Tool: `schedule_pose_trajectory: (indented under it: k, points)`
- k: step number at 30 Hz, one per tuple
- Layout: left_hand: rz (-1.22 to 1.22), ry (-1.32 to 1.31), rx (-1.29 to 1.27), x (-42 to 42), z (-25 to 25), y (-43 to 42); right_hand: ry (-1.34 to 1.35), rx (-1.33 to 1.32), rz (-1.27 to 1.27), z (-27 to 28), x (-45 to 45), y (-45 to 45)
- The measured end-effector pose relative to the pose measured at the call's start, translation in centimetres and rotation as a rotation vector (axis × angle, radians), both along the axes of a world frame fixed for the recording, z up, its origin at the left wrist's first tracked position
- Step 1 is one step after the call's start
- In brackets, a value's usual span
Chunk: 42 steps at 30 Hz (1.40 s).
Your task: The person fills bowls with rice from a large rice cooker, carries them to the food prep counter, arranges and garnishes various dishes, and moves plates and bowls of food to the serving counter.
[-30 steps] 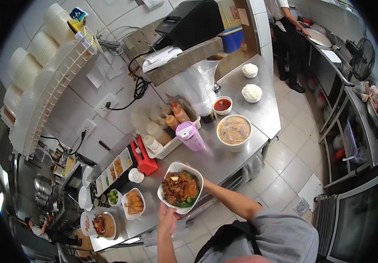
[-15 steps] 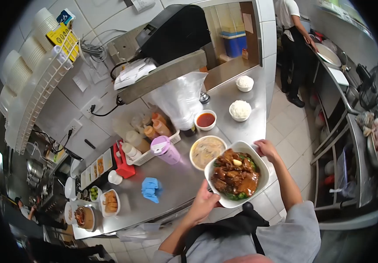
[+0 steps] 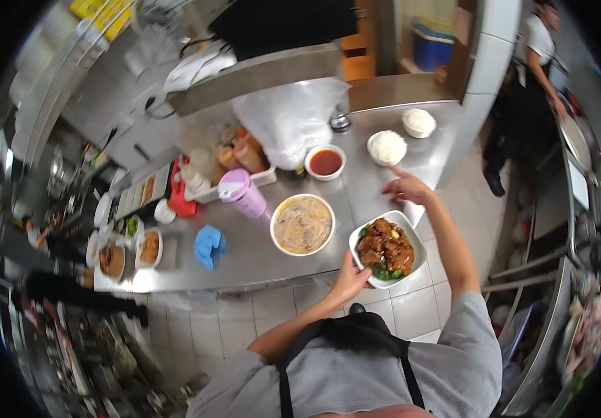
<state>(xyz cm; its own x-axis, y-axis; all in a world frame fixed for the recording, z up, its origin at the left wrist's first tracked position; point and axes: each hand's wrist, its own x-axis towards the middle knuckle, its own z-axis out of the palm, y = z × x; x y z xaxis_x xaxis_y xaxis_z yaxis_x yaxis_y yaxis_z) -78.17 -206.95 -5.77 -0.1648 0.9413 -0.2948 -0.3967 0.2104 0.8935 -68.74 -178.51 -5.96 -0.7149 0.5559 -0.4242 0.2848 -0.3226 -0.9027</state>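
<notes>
My left hand (image 3: 350,280) grips the lower left rim of a square white bowl (image 3: 417,260) holding glossy brown meat and green vegetables. The bowl is at the counter's front edge. Above it, my right hand (image 3: 408,188) is off the bowl, fingers apart and empty, with the index finger stretched toward a bowl of white rice (image 3: 387,148). A second rice bowl (image 3: 419,122) stands behind it. To the left are a small bowl of red sauce (image 3: 325,163) and a large round bowl of noodle soup (image 3: 302,224).
On the steel counter (image 3: 259,268) are a purple tumbler (image 3: 243,194), a crumpled blue item (image 3: 208,246), sauce bottles (image 3: 234,155), plastic bags (image 3: 286,122) and a call bell (image 3: 339,120). Fried food (image 3: 149,249) sits at the left. People stand at the far left and right.
My right hand has let go of the meat bowl and reached up toward the rice. My left hand still holds the bowl. The view has shifted, and another person's dark-clad body shows more at left.
</notes>
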Motion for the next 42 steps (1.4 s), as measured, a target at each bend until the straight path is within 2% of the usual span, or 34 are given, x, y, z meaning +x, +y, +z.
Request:
schedule_pose_trajectory:
  k: [2,5,7,8,10,12,13,15,16,17,18,19,20,21,22,23,24,25,26,27,28,29,30,31,32,33,35,36,38,39,40,41,42]
  points:
    - [0.088,0.037,0.037,0.5,-1.9,2.1,-0.105,0.21,-0.065,2.9,1.0,0.2]
    - [0.133,0.082,0.044,-0.3,-4.0,5.4,0.005,0.242,-0.09,3.3,4.6,1.8]
    - [0.198,0.029,0.065,-0.7,-2.9,6.7,-0.151,0.319,-0.143,3.4,5.4,1.5]
    - [0.238,0.032,0.131,-0.9,-2.1,7.2,-0.194,0.41,-0.198,2.7,6.1,1.4]
    - [0.228,0.05,0.063,-1.6,-2.0,8.6,-0.254,0.605,-0.293,0.9,7.1,1.5]
    - [0.288,0.131,0.092,-1.8,-3.7,10.4,-0.176,0.529,-0.506,0.5,8.7,0.5]
    - [0.327,0.132,0.108,-1.7,-4.1,11.3,-0.227,0.584,-0.544,1.4,9.3,-0.6]
    - [0.344,0.117,0.03,-1.3,-4.0,12.3,-0.06,0.562,-0.494,1.7,11.3,-2.0]
    - [0.26,0.136,-0.045,-1.8,-2.6,12.1,-0.016,0.542,-0.502,2.9,11.8,-3.3]
    - [0.289,0.123,0.032,-1.5,-3.0,12.4,0.061,0.581,-0.504,4.7,11.9,-5.1]
    - [0.155,0.007,-0.018,-1.6,-2.7,11.6,0.197,0.596,-0.466,5.5,12.8,-6.1]
    - [0.132,-0.026,0.031,-1.2,-3.2,11.2,0.306,0.592,-0.506,7.7,12.3,-8.6]
    - [0.041,-0.056,0.064,-1.1,-3.1,9.6,0.607,0.577,-0.279,9.4,11.0,-10.4]
    - [-0.02,0.107,0.112,-1.1,-3.3,7.2,0.905,0.546,-0.056,10.4,9.3,-12.4]
    - [-0.127,0.182,0.126,-1.6,-4.7,4.6,0.936,0.434,0.009,10.5,6.7,-15.4]
    - [-0.321,0.11,0.177,-4.2,-3.6,0.9,0.965,0.326,0.064,10.3,3.9,-18.4]
    - [-0.468,0.268,0.138,-7.0,-3.3,-2.7,0.702,0.228,0.186,10.3,1.3,-20.8]
    - [-0.408,0.136,0.094,-9.4,-2.8,-6.9,0.578,0.197,0.272,9.6,-2.9,-23.6]
    - [-0.418,0.194,-0.071,-12.5,-2.0,-10.5,0.309,0.338,0.475,9.6,-7.5,-25.5]
    - [-0.288,0.196,0.045,-15.7,-3.4,-14.4,0.047,0.335,0.5,10.5,-12.3,-28.5]
    - [-0.138,0.177,-0.228,-18.9,-0.9,-17.3,0.197,0.425,0.468,8.2,-17.1,-30.9]
    - [0.011,0.264,-0.2,-22.4,-1.5,-20.5,0.216,0.788,0.499,6.9,-21.7,-32.4]
    - [0.081,0.368,-0.285,-26.1,2.6,-22.0,0.375,0.989,0.327,5.5,-26.4,-34.1]
    - [0.227,0.509,-0.241,-29.5,3.3,-23.7,0.352,1.175,0.274,4.4,-31.2,-35.1]
    - [0.346,0.528,-0.212,-32.3,4.8,-24.7,0.315,1.358,0.225,3.1,-34.7,-35.7]
    - [0.467,0.561,-0.17,-35.8,6.9,-24.8,0.238,1.439,0.287,1.2,-37.9,-35.7]
    - [0.559,0.712,-0.06,-41.6,8.6,-24.4,0.042,1.555,0.466,-2.4,-41.4,-36.2]
    - [0.548,0.752,-0.08,-43.7,10.2,-24.2,-0.011,1.605,0.456,-2.2,-42.2,-36.4]
    - [0.55,0.84,-0.106,-48.3,13.5,-23.4,-0.141,1.235,0.597,-1.0,-42.4,-34.3]
    - [0.55,0.922,-0.08,-51.9,12.9,-23.1,-0.102,1.137,0.534,2.3,-42.8,-32.6]
    - [0.55,1.007,-0.058,-55.9,11.7,-22.8,-0.182,1.312,0.394,4.6,-44.1,-29.8]
    - [0.558,1.014,-0.102,-59.2,10.8,-22.0,-0.224,1.5,0.083,7.2,-45.7,-27.2]
    - [0.534,1.153,-0.233,-62.5,9.8,-21.0,-0.288,1.182,-0.069,12.8,-47.8,-26.0]
